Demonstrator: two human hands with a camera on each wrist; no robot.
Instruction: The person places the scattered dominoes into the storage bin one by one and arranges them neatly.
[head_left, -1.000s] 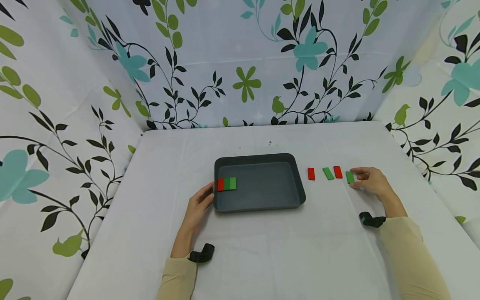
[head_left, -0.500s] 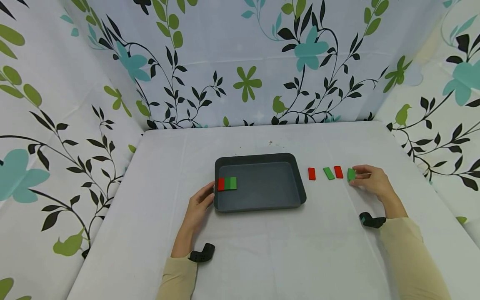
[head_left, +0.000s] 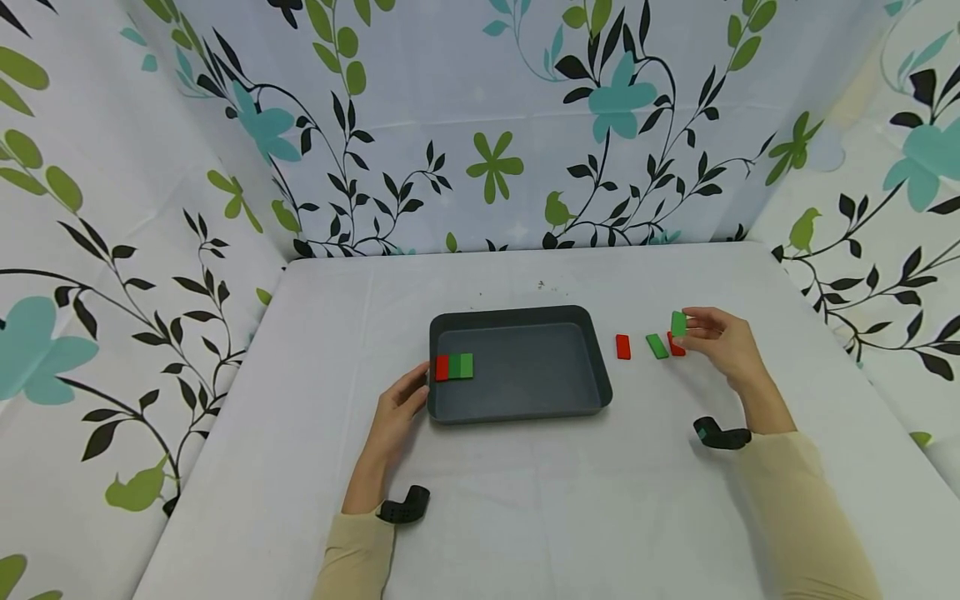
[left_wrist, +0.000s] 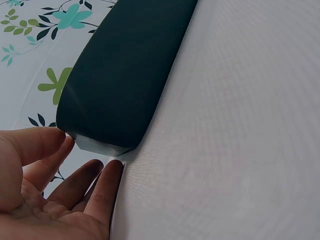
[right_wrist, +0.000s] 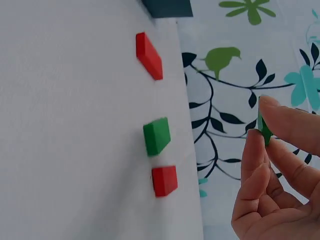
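Observation:
My right hand pinches a small flat green block between thumb and fingertips, raised over the table. In the right wrist view the held green block appears nearly edge-on, partly covered by the thumb. Below it in the head view lies a red block, partly hidden. Another green block and a second red block lie farther left. My left hand touches the left end of a dark grey rectangular tray; its loosely bent fingers are at the tray corner in the left wrist view.
Inside the tray, against its left wall, one red block and two green blocks sit side by side in a row. A white cloth covers the table. Leaf-patterned curtains hang behind and on both sides.
My right hand has picked up the rightmost green block from the table and carried it up and to the left, over the nearby red block. The left hand and tray stay put.

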